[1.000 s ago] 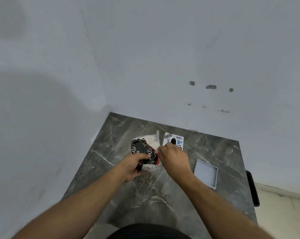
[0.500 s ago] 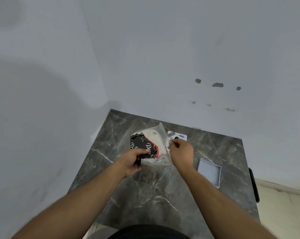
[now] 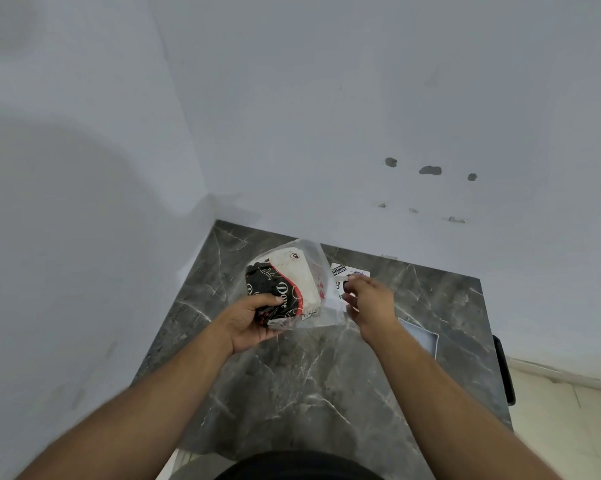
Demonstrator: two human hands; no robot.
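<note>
A clear plastic bag (image 3: pixel 314 268) holds a black, red and white printed cloth item (image 3: pixel 278 289). My left hand (image 3: pixel 249 320) grips the bag's lower left end, thumb on top of the black print. My right hand (image 3: pixel 370 299) pinches the bag's right edge, fingers curled. The bag is lifted and tilted above the dark marble table (image 3: pixel 292 375). A white printed card (image 3: pixel 347 273) lies on the table behind my right hand, partly hidden by it.
A flat grey rectangular tray (image 3: pixel 422 336) lies on the table to the right, partly behind my right forearm. A black object (image 3: pixel 503 372) hangs off the table's right edge. White walls close the left and back sides.
The bag has been raised and spread wider. My right hand moved right along its edge, away from my left hand, which keeps its grip.
</note>
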